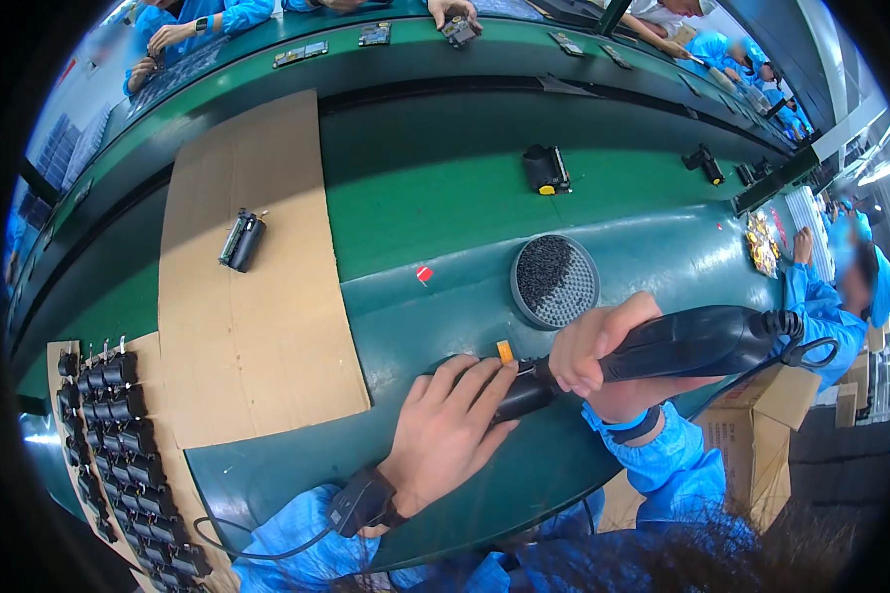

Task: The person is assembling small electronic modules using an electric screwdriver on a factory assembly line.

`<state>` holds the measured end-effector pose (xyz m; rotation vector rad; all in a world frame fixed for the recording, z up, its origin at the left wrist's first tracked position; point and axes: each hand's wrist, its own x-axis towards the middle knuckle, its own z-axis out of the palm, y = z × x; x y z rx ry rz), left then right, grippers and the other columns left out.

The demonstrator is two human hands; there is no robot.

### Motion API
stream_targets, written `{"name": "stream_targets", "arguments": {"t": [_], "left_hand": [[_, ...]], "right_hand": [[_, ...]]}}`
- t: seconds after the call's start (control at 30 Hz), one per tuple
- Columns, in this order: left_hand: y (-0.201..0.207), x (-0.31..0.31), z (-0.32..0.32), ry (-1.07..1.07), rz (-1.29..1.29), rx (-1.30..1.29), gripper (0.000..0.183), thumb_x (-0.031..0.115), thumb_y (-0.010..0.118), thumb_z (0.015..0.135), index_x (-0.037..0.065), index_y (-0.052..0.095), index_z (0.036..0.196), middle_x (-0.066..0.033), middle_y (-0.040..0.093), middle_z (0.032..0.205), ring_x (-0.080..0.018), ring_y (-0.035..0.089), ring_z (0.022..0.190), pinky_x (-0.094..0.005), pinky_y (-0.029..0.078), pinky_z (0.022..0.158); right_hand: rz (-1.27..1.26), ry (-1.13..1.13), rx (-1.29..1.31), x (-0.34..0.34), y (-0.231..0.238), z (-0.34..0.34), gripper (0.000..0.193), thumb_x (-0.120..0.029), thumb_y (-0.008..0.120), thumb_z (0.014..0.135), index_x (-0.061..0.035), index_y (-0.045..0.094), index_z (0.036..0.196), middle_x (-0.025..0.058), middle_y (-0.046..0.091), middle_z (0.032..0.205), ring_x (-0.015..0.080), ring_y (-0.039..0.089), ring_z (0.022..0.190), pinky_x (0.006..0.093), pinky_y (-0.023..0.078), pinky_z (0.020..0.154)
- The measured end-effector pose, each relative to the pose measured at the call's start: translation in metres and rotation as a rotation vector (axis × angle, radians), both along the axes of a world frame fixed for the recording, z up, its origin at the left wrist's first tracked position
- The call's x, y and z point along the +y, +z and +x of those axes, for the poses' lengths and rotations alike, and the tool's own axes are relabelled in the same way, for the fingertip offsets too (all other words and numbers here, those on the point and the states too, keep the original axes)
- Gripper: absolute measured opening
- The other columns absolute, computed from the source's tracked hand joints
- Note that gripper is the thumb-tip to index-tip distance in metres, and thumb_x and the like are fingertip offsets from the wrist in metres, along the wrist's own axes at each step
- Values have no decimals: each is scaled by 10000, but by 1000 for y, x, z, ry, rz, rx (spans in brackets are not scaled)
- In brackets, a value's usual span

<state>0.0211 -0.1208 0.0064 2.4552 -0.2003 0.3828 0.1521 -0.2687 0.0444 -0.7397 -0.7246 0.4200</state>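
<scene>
My right hand (598, 346) is wrapped around a black electric screwdriver (692, 341) with a coiled cord at its back end. The tool lies nearly level, its tip pointing left toward my left hand (445, 425). With bent fingers, my left hand steadies a black plastic part (526, 395) on the green table. A short orange flat cable (505, 352) sticks up beside its fingertips. The screwdriver's tip meets the part's near end, but my fingers hide the exact contact. Just beyond stands a round grey dish (522, 308) holding many small black screws (542, 262).
A cardboard sheet (267, 346) at the left bears one black roller module (241, 240). Rows of similar modules (133, 435) line the far left. Another module with a yellow gear (547, 170) sits on the green belt. An open carton (752, 435) stands right. Co-workers sit beyond.
</scene>
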Motion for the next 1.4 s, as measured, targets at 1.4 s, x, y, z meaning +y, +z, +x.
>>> {"name": "stream_targets", "arguments": {"t": [1.4], "left_hand": [[-2, 0, 2, 7, -92, 14, 634, 231, 828, 714, 17, 583, 1258, -129, 638, 1239, -299, 602, 1105, -399, 462, 883]], "right_hand": [[-135, -477, -103, -21, -4, 71, 891, -926, 264, 780, -86, 487, 973, 22, 426, 568, 135, 404, 426, 299, 358, 421]]}}
